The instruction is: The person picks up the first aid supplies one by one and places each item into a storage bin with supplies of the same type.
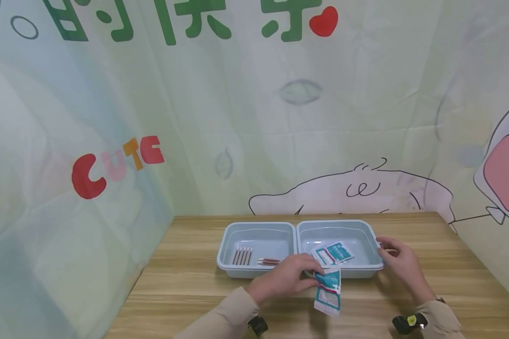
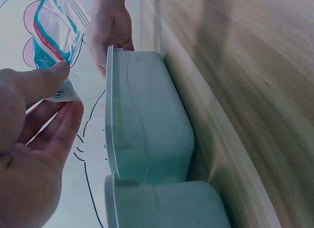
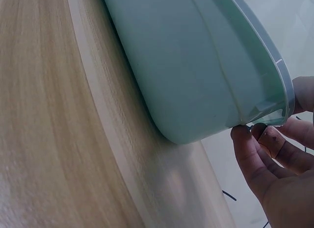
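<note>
In the head view my left hand [image 1: 291,278] pinches the top of a white and teal packet [image 1: 330,299] with a red stripe, between thumb and fingers. The packet hangs in front of the right plastic tray [image 1: 366,270]. At that tray's right end, my right hand [image 1: 403,263] grips the rim. In the right wrist view the fingers [image 3: 252,159] curl under the rim. More teal and white packets [image 1: 334,253] lie inside the right tray. The left tray [image 1: 222,263] holds several brown-stemmed cotton swabs [image 1: 242,255], with more swabs [image 1: 269,261] lying sideways, partly hidden by my left hand.
Both light blue trays stand side by side on a wood-grain table [image 1: 186,301]. A printed cloth backdrop [image 1: 220,117] rises behind the table and along its left side.
</note>
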Motion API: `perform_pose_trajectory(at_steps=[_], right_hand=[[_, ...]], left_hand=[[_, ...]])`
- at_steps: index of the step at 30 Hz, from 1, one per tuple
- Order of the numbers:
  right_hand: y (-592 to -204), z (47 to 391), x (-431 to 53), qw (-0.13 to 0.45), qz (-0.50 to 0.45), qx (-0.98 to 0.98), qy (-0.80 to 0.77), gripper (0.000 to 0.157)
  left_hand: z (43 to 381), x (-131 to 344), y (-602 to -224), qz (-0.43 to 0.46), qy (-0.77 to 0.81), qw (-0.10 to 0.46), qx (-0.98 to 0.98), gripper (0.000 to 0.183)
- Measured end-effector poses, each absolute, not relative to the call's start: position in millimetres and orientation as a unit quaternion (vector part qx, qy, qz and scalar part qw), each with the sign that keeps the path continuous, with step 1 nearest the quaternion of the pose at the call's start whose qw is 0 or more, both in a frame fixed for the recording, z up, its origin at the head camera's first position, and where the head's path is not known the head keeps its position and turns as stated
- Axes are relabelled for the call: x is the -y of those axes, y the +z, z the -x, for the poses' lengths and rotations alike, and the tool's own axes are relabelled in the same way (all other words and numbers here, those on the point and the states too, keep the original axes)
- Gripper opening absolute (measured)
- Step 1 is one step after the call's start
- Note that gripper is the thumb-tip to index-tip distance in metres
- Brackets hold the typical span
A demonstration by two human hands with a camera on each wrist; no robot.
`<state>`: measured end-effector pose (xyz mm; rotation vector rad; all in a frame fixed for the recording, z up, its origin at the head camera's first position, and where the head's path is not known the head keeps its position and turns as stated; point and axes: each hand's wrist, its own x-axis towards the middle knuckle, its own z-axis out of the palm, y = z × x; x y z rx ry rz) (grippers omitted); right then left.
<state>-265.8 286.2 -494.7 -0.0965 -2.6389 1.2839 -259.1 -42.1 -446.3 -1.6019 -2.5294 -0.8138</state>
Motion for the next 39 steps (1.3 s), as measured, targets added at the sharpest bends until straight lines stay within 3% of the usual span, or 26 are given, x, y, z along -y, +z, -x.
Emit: perform_pose_trajectory(at_steps=[39], right_hand=[[-491.7, 263.4, -285.0, 0.098, 0.030, 0.894, 0.435, 0.041]], left_hand=[[273.2, 45.3, -448.2, 0.438, -0.316, 0.062, 0.840, 0.024]])
